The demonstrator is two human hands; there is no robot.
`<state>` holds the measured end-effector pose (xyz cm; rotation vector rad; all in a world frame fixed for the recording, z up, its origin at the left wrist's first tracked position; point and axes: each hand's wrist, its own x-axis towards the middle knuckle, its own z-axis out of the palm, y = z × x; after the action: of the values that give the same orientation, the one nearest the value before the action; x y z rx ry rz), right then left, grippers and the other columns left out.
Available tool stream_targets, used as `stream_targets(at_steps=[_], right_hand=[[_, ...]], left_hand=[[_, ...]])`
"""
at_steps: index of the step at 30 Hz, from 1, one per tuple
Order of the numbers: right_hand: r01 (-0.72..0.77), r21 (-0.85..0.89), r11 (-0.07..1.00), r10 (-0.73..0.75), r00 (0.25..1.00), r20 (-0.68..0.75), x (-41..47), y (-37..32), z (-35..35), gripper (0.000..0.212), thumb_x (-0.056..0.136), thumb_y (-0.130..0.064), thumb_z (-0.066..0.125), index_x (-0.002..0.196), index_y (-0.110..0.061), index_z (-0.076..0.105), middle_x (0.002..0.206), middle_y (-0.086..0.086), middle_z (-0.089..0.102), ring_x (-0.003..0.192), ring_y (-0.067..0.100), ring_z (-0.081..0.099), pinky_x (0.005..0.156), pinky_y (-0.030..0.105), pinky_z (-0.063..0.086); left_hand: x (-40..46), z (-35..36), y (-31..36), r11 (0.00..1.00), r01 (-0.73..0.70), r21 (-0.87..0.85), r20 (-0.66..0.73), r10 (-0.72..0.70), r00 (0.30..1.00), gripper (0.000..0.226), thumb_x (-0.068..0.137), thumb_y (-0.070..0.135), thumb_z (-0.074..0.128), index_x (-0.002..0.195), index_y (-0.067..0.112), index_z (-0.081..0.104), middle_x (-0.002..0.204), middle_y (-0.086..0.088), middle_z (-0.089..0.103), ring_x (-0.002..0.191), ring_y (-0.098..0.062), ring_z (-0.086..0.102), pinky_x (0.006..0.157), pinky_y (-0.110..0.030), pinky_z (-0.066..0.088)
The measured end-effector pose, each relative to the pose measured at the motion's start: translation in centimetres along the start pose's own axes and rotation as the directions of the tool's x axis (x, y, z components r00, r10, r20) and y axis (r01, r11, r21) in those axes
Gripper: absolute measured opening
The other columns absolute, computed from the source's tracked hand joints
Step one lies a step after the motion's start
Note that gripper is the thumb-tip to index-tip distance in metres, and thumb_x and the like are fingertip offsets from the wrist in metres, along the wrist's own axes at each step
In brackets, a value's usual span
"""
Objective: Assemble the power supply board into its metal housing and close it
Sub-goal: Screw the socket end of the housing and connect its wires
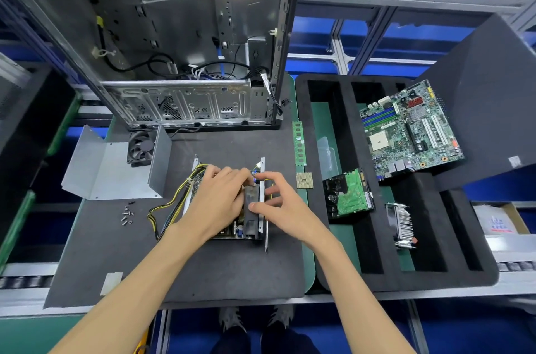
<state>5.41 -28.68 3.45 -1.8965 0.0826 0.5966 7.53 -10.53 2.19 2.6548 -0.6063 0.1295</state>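
Observation:
The power supply board [229, 233] lies inside the open metal housing [262, 168] in the middle of the grey mat [232, 272]. My left hand [214, 197] lies over the board, its fingertips curled on parts near the far right corner. My right hand [280, 200] pinches the housing's right wall, thumb on the black heat sink [251, 223] inside and fingers outside. Yellow and black cables [165, 208] trail out to the left. The bent metal cover [107, 173] with a black fan [142, 147] lies at the mat's far left. Several small screws [127, 213] lie near it.
An open computer case [179, 34] stands upright behind the mat. A memory stick [299, 143] and a processor chip [304, 180] lie at the mat's right edge. The black foam tray [342, 275] on the right holds a hard drive [348, 194], a motherboard [409, 130] and a finned cooler [401, 223].

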Motion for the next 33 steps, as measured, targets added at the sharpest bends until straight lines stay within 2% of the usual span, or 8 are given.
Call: stream_targets(at_steps=[5,12,17,21,25,28,31,33], right_hand=[[0.102,-0.093,0.990,-0.098,0.994,0.042,-0.6,0.4,0.0,0.056,0.086,-0.046,0.079,0.131,-0.055,0.048,0.126,-0.009,0.043,0.128,0.012,0.043,0.101,0.027,0.046],[0.213,-0.091,0.973,-0.214,0.977,0.002,-1.6,-1.3,-0.6,0.060,0.071,-0.071,0.071,0.127,-0.065,0.050,0.126,-0.015,0.049,0.131,0.006,0.040,0.100,0.023,0.037],[0.261,0.015,0.965,-0.261,0.965,-0.008,-2.5,-2.4,-1.5,0.051,0.082,-0.054,0.078,0.129,-0.053,0.058,0.127,-0.022,0.061,0.127,0.007,0.050,0.097,0.030,0.047],[0.245,0.172,0.954,-0.251,0.968,0.009,-2.6,-3.1,-1.7,0.043,0.090,-0.029,0.080,0.129,-0.034,0.063,0.130,-0.002,0.064,0.121,0.006,0.060,0.099,0.025,0.051],[0.126,0.262,0.957,-0.154,0.984,0.092,-2.4,-3.6,-1.6,0.040,0.088,-0.024,0.083,0.123,-0.031,0.066,0.130,0.011,0.058,0.109,0.020,0.072,0.095,0.036,0.059],[0.101,0.301,0.948,-0.142,0.983,0.115,-2.0,-4.0,-1.7,0.043,0.082,-0.037,0.081,0.122,-0.029,0.068,0.126,0.016,0.064,0.113,0.021,0.068,0.084,0.034,0.062],[0.074,0.346,0.935,-0.129,0.982,0.138,-1.8,-4.3,-1.9,0.041,0.080,-0.047,0.071,0.119,-0.032,0.070,0.117,0.019,0.070,0.106,0.020,0.069,0.081,0.032,0.059],[0.059,0.372,0.926,-0.118,0.983,0.138,-1.7,-4.3,-2.1,0.030,0.087,-0.045,0.062,0.113,-0.032,0.070,0.109,0.013,0.071,0.098,0.018,0.070,0.082,0.034,0.057]], left_hand=[[-0.8,-1.5,0.1,0.997,-0.053,-0.063,-0.100,0.047,0.994,0.020,0.080,0.010,0.057,0.094,0.014,0.069,0.091,0.006,0.068,0.089,-0.021,0.062,0.083,-0.041,0.042],[-1.2,-3.6,0.4,0.966,-0.021,-0.258,-0.174,-0.025,0.985,0.024,0.089,0.024,0.049,0.097,0.012,0.068,0.094,0.006,0.068,0.086,-0.019,0.064,0.081,-0.040,0.047],[-0.6,-4.2,0.9,0.906,-0.057,-0.420,-0.199,-0.031,0.979,0.014,0.093,0.022,0.056,0.099,0.015,0.067,0.093,0.008,0.063,0.087,-0.011,0.062,0.078,-0.033,0.051],[-0.6,-4.6,1.2,0.853,-0.050,-0.520,-0.221,-0.077,0.972,0.011,0.092,0.012,0.064,0.100,0.019,0.069,0.093,0.006,0.063,0.089,-0.016,0.064,0.077,-0.021,0.048],[-0.7,-4.7,1.4,0.780,0.187,-0.597,-0.040,-0.261,0.964,0.024,0.092,0.002,0.062,0.101,0.025,0.062,0.093,0.008,0.066,0.086,-0.016,0.066,0.075,-0.030,0.057],[-0.2,-4.9,1.0,0.608,0.485,-0.629,0.174,-0.498,0.850,0.032,0.092,-0.007,0.045,0.110,0.019,0.053,0.089,-0.006,0.066,0.067,-0.023,0.069,0.071,-0.048,0.061],[0.2,-5.0,1.4,0.412,0.595,-0.690,0.400,-0.468,0.788,0.047,0.094,-0.012,0.030,0.123,0.014,0.057,0.086,-0.018,0.068,0.061,-0.026,0.068,0.058,-0.038,0.061],[0.4,-5.0,1.8,0.333,0.632,-0.700,0.496,-0.410,0.765,0.045,0.096,-0.011,0.027,0.113,0.006,0.065,0.084,-0.017,0.070,0.064,-0.024,0.068,0.055,-0.032,0.061]])
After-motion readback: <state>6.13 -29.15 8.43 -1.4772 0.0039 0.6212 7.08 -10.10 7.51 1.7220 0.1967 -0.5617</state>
